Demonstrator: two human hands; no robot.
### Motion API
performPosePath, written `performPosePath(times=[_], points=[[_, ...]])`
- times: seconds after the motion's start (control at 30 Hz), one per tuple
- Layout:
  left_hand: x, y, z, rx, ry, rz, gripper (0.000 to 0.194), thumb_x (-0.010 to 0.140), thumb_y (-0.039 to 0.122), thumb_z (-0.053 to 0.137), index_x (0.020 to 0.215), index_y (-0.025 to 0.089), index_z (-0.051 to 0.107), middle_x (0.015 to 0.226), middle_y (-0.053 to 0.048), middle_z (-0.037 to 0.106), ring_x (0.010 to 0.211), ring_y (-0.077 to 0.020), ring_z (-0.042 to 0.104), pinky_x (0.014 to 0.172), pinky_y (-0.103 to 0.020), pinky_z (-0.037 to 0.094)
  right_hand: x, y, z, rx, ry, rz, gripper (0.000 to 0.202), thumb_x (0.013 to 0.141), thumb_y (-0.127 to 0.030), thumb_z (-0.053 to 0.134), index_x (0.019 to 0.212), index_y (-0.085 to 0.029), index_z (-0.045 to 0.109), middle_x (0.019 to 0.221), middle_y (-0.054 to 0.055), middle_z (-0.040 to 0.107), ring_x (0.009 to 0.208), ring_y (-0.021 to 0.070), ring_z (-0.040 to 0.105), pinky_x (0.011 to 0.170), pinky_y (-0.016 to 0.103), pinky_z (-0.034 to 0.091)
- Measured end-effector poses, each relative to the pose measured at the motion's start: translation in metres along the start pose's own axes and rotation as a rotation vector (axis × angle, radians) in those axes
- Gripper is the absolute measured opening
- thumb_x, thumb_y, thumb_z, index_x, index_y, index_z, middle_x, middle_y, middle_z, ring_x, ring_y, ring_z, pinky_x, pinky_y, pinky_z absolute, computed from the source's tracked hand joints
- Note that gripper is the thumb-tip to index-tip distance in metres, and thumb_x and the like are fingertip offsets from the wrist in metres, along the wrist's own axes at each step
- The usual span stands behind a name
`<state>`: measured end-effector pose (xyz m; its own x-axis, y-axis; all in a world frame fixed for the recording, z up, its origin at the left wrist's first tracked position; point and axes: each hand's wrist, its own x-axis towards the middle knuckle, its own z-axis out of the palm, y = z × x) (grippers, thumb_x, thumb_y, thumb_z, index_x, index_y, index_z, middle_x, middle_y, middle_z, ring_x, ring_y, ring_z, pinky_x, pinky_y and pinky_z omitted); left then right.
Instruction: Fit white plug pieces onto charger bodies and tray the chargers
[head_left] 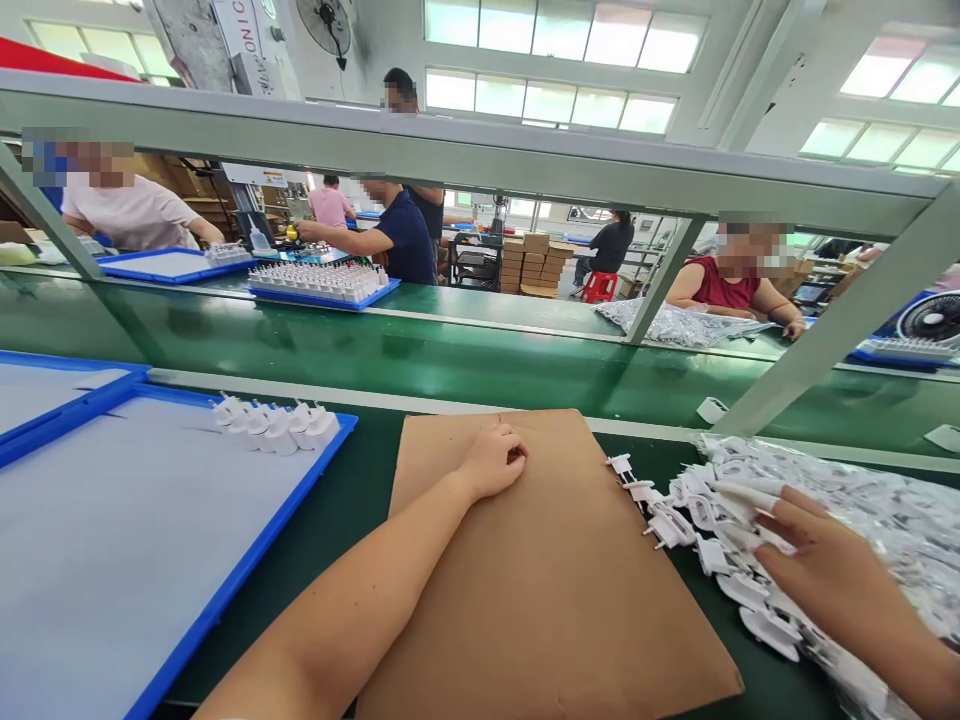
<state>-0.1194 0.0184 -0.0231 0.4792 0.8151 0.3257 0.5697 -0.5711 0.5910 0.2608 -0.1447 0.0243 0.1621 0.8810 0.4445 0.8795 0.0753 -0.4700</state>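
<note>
A sheet of brown cardboard [555, 580] lies in front of me on the dark green table. My left hand [495, 460] rests on its far part, fingers curled in loosely with nothing visible in them. At the right, my right hand [810, 545] reaches over a heap of white plug parts [697, 510], its fingers stretched out and apart. White covers sit on some of its fingertips. Whether those fingertips touch a part is unclear. Several plugs with pins lie along the cardboard's right edge. Behind the hand spreads a clear plastic bag [847, 475] full of similar white parts.
To the left, a blue-rimmed tray [247, 555] lined with white holds a cluster of upright white plugs [277, 425]. Another blue tray [67, 375] adjoins it. Beyond runs a green conveyor belt [450, 355] under a slanting metal frame [450, 140]. Several co-workers sit across it.
</note>
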Motion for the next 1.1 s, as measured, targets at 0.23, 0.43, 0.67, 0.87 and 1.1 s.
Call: performPosePath(times=[0.23, 0.43, 0.67, 0.87, 1.1], points=[[0.0, -0.002, -0.002, 0.026, 0.001, 0.02, 0.014, 0.086, 0.013, 0.061, 0.087, 0.019, 0.073, 0.098, -0.007, 0.068, 0.101, -0.025, 0.061, 0.093, -0.041, 0.051, 0.006, -0.126, 0.063, 0.469, -0.41, -0.176, 0.025, 0.095, -0.045, 0.063, 0.112, -0.029, 0.074, 0.11, 0.006, 0.07, 0.093, 0.02, 0.069, 0.084, 0.032, 0.057], [0.0, -0.005, -0.004, 0.051, 0.012, 0.044, 0.014, 0.085, 0.012, 0.061, 0.087, 0.019, 0.073, 0.099, -0.007, 0.07, 0.101, -0.0241, 0.062, 0.093, -0.039, 0.051, 0.003, -0.172, 0.111, 0.279, -0.419, -0.413, 0.032, 0.098, -0.047, 0.063, 0.08, -0.021, 0.069, 0.078, 0.003, 0.065, 0.069, 0.0167, 0.059, 0.062, 0.029, 0.041], [0.008, -0.014, -0.006, 0.043, 0.04, 0.079, 0.016, 0.089, 0.02, 0.057, 0.093, 0.019, 0.072, 0.106, -0.009, 0.067, 0.105, -0.0251, 0.061, 0.097, -0.043, 0.05, 0.008, -0.165, 0.15, 0.156, -0.249, -0.502, 0.03, 0.093, -0.05, 0.073, 0.083, -0.021, 0.071, 0.081, 0.004, 0.066, 0.075, 0.0178, 0.059, 0.067, 0.029, 0.037], [0.02, -0.024, -0.009, 0.114, 0.071, 0.048, 0.022, 0.09, 0.033, 0.058, 0.102, 0.02, 0.071, 0.12, -0.009, 0.067, 0.12, -0.029, 0.06, 0.11, -0.048, 0.047, 0.02, -0.155, 0.181, 0.421, -0.304, -0.323, 0.025, 0.09, -0.046, 0.078, 0.101, -0.024, 0.075, 0.087, 0.001, 0.065, 0.077, 0.0156, 0.06, 0.071, 0.026, 0.043], [0.021, -0.023, -0.013, 0.096, 0.034, 0.017, 0.031, 0.09, 0.041, 0.055, 0.106, 0.02, 0.071, 0.127, -0.01, 0.066, 0.125, -0.0296, 0.057, 0.114, -0.051, 0.044, 0.023, -0.158, 0.185, 0.393, -0.315, -0.282, 0.007, 0.087, -0.024, 0.076, 0.089, -0.022, 0.07, 0.091, 0.001, 0.058, 0.079, 0.0155, 0.053, 0.07, 0.026, 0.042]])
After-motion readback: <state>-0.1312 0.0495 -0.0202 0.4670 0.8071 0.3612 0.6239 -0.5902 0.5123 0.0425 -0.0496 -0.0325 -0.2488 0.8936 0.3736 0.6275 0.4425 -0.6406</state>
